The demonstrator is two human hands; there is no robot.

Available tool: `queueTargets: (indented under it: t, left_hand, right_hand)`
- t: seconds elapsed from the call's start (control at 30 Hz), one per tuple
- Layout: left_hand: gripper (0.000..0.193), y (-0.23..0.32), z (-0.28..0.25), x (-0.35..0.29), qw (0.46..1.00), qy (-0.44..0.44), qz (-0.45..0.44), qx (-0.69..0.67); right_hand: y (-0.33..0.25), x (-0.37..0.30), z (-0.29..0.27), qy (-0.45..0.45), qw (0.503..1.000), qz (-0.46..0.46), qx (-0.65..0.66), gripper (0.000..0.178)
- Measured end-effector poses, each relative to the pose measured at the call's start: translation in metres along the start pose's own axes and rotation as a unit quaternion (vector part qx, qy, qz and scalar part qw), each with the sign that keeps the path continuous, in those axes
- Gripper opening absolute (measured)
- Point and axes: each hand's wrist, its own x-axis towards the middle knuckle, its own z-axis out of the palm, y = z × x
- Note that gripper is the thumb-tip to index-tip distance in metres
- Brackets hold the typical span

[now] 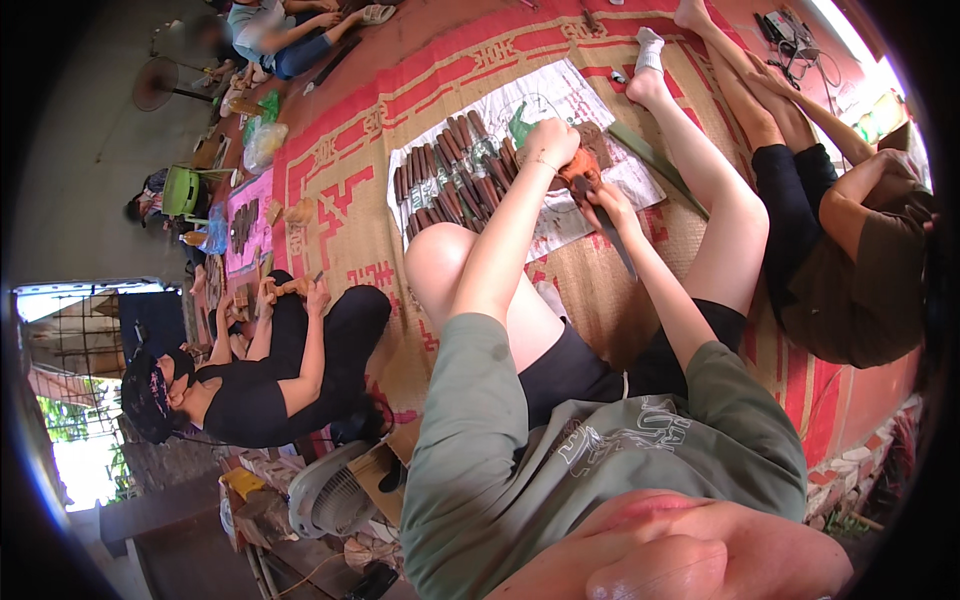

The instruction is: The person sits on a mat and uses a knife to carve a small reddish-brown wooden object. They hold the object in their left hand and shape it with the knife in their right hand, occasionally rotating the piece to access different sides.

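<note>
My left hand point(552, 142) is closed in a fist just above an orange-brown carved piece point(580, 170). Whatever its fingers hold is hidden. Close by on the right, the fingers of my right hand point(614, 204) are wrapped round a dark tool with a long flat blade point(618, 248), which points back toward me. The tool's upper end meets the carved piece. Beside my left forearm, several chisel-like tools with dark brown handles point(440, 170) lie in rows on a white printed sheet point(572, 85).
A long green strip point(655, 165) lies right of the sheet, beside my outstretched leg. A patterned mat point(335, 200) spreads beneath. People sit left point(270, 390), right point(850, 250) and far left point(285, 40). A pink sheet point(262, 200) holds more tools; a fan point(330, 495) stands lower left.
</note>
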Motion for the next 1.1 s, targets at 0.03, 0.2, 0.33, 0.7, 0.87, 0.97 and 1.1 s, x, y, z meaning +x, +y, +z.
queueTargets:
  t: [0.03, 0.2, 0.33, 0.7, 0.87, 0.97, 1.1]
  left_hand:
    - [0.032, 0.001, -0.001, 0.0, 1.0, -0.004, 0.003, 0.001]
    - [0.03, -0.008, 0.003, -0.002, 1.0, 0.016, -0.011, 0.0]
    - [0.028, -0.006, 0.005, -0.003, 1.0, 0.005, -0.026, -0.002]
    - [0.029, -0.009, 0.004, -0.003, 1.0, 0.009, -0.005, 0.002]
    - [0.029, -0.002, -0.003, -0.004, 1.0, 0.005, 0.0, -0.016]
    - [0.029, -0.009, 0.002, -0.005, 1.0, 0.006, -0.009, -0.019]
    - [0.029, -0.001, -0.002, -0.007, 1.0, 0.0, -0.019, -0.013]
  right_hand:
    - [0.002, 0.0, 0.001, -0.014, 1.0, -0.011, -0.007, 0.019]
    - [-0.025, 0.02, -0.006, 0.025, 0.999, 0.019, 0.039, 0.017]
    - [-0.02, 0.019, -0.005, 0.029, 0.999, 0.021, 0.009, 0.016]
    - [-0.015, 0.006, -0.002, 0.033, 0.998, 0.048, 0.012, 0.016]
    - [-0.021, 0.009, -0.007, 0.033, 0.996, 0.073, 0.031, 0.015]
    - [-0.025, 0.01, -0.004, 0.046, 0.996, 0.068, 0.032, 0.014]
    - [-0.018, 0.002, 0.002, 0.037, 0.995, 0.085, 0.035, 0.014]
